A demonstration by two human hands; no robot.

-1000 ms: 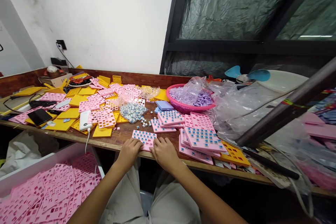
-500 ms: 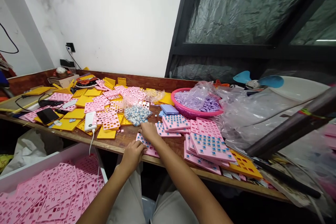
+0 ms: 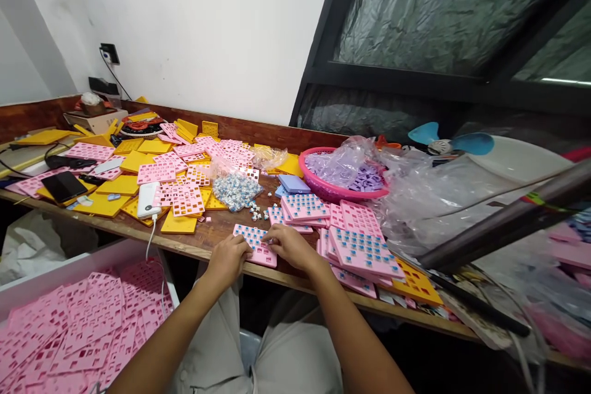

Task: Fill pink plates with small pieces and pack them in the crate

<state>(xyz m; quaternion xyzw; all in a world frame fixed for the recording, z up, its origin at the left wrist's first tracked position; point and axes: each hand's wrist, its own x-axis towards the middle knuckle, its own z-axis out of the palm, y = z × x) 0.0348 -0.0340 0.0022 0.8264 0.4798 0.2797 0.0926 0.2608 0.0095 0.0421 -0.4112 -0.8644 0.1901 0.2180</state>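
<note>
Bright, even indoor light, soft shadows, ceiling-lamp glare in the window (image 3: 443, 18), stretched edges.

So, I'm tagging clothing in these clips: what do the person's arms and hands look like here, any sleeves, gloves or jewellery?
Both arms are bare from the forearm down, with no sleeves in view. The left hand and the right hand wear no gloves, and no rings, watch or bracelets show. Light beige trousers cover the lap below the arms.

Both hands (image 3: 258, 252) seemingly on pink plate (image 3: 255, 244)
</note>
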